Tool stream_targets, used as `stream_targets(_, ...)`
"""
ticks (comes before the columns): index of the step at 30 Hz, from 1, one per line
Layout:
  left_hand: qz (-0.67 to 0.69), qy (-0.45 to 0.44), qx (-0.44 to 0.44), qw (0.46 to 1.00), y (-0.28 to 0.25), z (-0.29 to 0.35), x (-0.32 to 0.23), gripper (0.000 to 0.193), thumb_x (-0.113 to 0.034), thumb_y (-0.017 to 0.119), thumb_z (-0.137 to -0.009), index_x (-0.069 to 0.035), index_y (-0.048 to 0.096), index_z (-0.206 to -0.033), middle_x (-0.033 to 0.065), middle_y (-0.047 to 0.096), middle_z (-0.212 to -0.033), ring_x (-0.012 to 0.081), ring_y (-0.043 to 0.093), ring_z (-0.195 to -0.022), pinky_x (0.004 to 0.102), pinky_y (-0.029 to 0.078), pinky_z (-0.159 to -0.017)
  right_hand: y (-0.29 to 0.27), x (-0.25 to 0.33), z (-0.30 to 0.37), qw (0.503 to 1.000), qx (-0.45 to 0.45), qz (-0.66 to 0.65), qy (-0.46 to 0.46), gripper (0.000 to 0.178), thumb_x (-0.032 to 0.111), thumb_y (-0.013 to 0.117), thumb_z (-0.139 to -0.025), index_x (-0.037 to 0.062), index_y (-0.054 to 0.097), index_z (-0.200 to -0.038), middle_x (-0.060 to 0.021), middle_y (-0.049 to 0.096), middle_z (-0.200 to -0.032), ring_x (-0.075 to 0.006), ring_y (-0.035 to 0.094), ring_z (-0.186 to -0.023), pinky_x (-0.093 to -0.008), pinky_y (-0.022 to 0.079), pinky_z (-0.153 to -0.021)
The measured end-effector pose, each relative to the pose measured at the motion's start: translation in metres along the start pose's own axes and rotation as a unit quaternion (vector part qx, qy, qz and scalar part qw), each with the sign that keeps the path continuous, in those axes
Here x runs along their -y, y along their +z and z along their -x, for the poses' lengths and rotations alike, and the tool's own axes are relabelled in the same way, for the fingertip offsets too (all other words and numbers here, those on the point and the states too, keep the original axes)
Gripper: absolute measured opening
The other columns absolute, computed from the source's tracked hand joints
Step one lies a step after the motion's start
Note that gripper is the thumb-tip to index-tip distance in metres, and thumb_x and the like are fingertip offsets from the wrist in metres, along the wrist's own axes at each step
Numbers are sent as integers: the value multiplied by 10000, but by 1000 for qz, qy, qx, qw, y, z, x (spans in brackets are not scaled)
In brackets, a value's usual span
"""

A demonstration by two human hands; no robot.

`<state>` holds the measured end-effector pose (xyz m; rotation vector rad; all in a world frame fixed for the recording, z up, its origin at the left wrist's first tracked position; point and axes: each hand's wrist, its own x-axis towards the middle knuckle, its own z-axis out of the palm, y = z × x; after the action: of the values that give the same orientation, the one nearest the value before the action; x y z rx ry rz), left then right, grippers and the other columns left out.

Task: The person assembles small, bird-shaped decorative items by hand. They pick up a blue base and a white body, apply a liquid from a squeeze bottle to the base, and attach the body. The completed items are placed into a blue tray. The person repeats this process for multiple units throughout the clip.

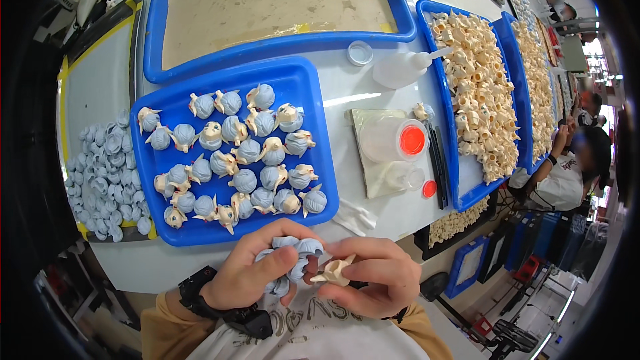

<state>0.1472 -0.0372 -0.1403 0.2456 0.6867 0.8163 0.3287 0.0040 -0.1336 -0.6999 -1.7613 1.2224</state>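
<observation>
Several pale blue hair pieces (pixel 298 261) for doll heads lie bunched in my left hand (pixel 250 273), its fingers curled round them. My right hand (pixel 373 277) pinches a cream doll head piece (pixel 334 271) with pointed ears, its hollow side showing. The two hands are close together in front of my body, and the head piece is right beside the blue pieces. Just beyond them stands a blue tray (pixel 230 235) with rows of doll heads (pixel 248 151) wearing blue hair.
Loose blue hair pieces (pixel 110 180) are heaped at the left. To the right are a squeeze bottle (pixel 400 70), a clear tub (pixel 383 139) with red inside, black pens (pixel 438 167) and a tray of cream head pieces (pixel 477 87). A large blue-rimmed tray (pixel 280 43) lies beyond. Another person (pixel 560 173) sits far right.
</observation>
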Motion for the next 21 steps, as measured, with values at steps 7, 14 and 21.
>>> stream_targets(7,-9,-29,15,999,1,-1,-2,363,-278,508,-882,-3,448,-1112,69,547,-880,75,526,-662,201,451,-502,7,5,8,994,-68,82,6,397,-69,726,-601,13,595,-968,-181,513,-1031,-165,589,-682,-232,487,-587)
stream_targets(14,-25,-53,10,998,3,-1,-2,340,-273,540,-866,-25,459,-1084,49,544,-834,58,509,-589,190,437,-491,5,8,12,996,-47,58,39,444,-70,719,-585,30,611,-1005,-128,561,-945,-183,579,-704,-251,471,-603)
stream_targets(21,-41,-58,53,996,-1,-2,0,353,-329,495,-884,-24,464,-1059,47,531,-817,53,506,-568,184,433,-478,-3,9,8,995,-29,88,21,431,-4,733,-562,49,627,-977,-97,598,-888,-211,582,-717,-272,435,-616)
